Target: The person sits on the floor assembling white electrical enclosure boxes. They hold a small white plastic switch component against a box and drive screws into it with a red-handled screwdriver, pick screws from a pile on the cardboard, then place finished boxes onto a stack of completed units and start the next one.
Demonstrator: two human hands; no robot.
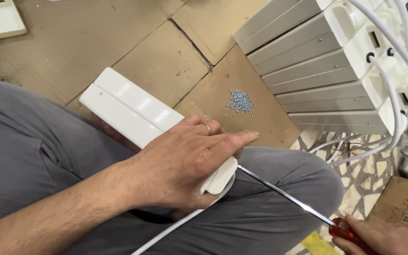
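Item: white power strip (133, 111), lying across the lap, long axis running from upper left to lower right.
Left hand (187, 163): palm down, fingers spread, pressing the strip's near end; no closed grasp.
Right hand (386, 238): lower right, closed on the red screwdriver (291, 197); shaft angles up-left, tip meeting the strip's end beside the left hand.
Nearby: pile of small screws (240, 101) on cardboard (166, 61), stacked strips (317, 71).
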